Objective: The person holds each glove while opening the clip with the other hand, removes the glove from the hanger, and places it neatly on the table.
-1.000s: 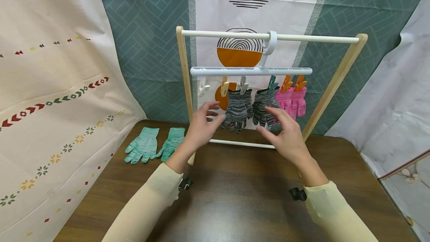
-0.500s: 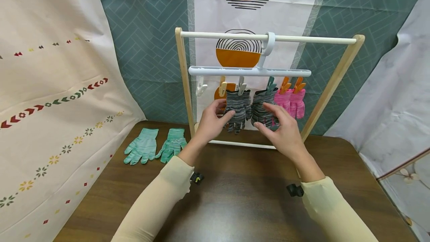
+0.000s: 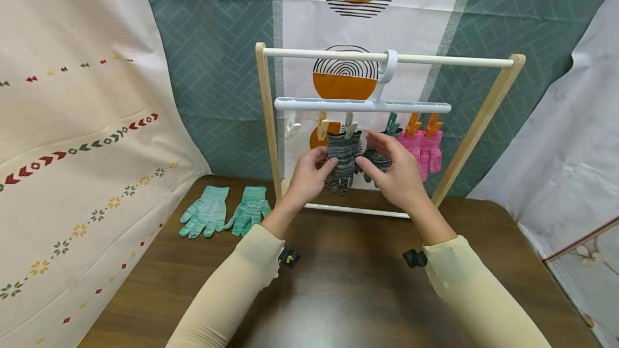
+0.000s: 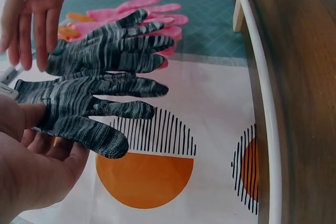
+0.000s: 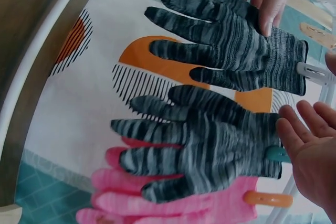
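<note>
My left hand [image 3: 309, 179] holds a grey-and-black striped glove [image 3: 342, 157] at its side edge, thumb in front and fingers behind. The glove hangs by its cuff from a grey clip [image 5: 313, 72]. My right hand [image 3: 395, 173] stands just right of this glove, its fingers extended and holding nothing. In the right wrist view, those fingers are close to the cuff of a second striped glove [image 5: 210, 148], which a teal clip [image 5: 276, 154] holds. Whether they touch it, I cannot tell. In the head view, the right hand partly hides the second glove.
A white hanger bar [image 3: 314, 104] hangs on the wood-and-white rack [image 3: 479, 128]. Pink gloves [image 3: 431, 152] hang from orange clips [image 3: 433, 124] at right. A white clip [image 3: 292, 127] and a cream clip [image 3: 322, 127] hold nothing. Two green gloves [image 3: 207, 211] lie on the table [image 3: 338, 278].
My left hand has moved right and taken hold of the left striped glove's edge. My right hand has moved left and up, from before the second striped glove towards the first.
</note>
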{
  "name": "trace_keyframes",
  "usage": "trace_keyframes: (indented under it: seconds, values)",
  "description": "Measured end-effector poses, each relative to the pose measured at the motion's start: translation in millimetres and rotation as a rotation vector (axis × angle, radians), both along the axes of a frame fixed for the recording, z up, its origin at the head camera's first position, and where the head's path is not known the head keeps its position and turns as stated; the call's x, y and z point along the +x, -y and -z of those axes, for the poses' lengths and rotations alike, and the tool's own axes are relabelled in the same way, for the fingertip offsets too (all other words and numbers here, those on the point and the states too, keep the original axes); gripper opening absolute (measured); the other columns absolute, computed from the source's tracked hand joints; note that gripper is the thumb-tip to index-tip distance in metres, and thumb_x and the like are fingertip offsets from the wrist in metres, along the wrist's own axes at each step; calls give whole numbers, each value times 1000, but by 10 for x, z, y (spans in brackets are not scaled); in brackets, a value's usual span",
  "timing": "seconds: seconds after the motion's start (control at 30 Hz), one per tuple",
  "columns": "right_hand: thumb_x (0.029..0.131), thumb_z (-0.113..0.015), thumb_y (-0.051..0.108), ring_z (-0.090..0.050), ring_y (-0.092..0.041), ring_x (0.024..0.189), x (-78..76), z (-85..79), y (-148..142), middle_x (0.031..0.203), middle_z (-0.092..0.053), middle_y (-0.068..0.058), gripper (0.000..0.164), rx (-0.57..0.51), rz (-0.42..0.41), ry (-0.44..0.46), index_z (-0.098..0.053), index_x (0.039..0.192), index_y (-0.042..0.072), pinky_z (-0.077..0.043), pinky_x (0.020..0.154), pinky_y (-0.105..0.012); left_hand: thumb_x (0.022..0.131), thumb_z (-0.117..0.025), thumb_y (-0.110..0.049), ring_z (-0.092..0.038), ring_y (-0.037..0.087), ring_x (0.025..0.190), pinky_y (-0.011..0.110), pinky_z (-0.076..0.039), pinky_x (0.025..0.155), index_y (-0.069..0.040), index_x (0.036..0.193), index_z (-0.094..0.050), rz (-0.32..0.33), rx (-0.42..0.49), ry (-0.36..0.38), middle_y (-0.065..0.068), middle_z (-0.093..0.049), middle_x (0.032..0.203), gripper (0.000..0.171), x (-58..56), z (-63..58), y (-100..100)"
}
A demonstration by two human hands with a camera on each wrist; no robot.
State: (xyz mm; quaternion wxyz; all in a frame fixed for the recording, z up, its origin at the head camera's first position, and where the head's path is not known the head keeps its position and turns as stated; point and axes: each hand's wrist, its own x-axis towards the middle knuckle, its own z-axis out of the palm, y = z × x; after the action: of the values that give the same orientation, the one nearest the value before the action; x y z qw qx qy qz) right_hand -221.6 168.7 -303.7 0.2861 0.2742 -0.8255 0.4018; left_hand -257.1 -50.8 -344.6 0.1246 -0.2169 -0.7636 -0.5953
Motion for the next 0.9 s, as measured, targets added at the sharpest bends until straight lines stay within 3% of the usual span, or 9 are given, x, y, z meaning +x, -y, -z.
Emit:
trace_keyframes:
  seconds: [0.2, 0.47, 0.9]
  values:
    - [103, -73, 16, -60, -29, 135, -76, -110, 81, 147, -62, -14, 53, -94, -48, 57, -54, 149, -1, -46, 114, -46, 109, -63, -14, -71, 26, 105, 40, -56, 92, 3, 129, -67, 38, 32, 31, 14, -75, 118, 27, 41, -12, 25]
    - [109, -65, 22, -59, -25, 137, -152, -233, 166, 148, -62, -12, 49, -191, -113, 187, -54, 151, 2, -45, 114, -45, 109, -62, -15, -70, 24, 106, 37, -56, 91, 1, 129, -67, 79, 63, 85, 13, -75, 120, 26, 115, -34, 40]
    - [110, -61, 22, -58, -26, 136, -253, -276, 268, 147, -62, -14, 46, -343, -218, 288, -57, 150, 0, -43, 117, -40, 110, -62, -15, -71, 21, 100, 35, -56, 88, 1, 129, -67, 91, 59, 86, 12, -76, 115, 25, 152, -20, 44]
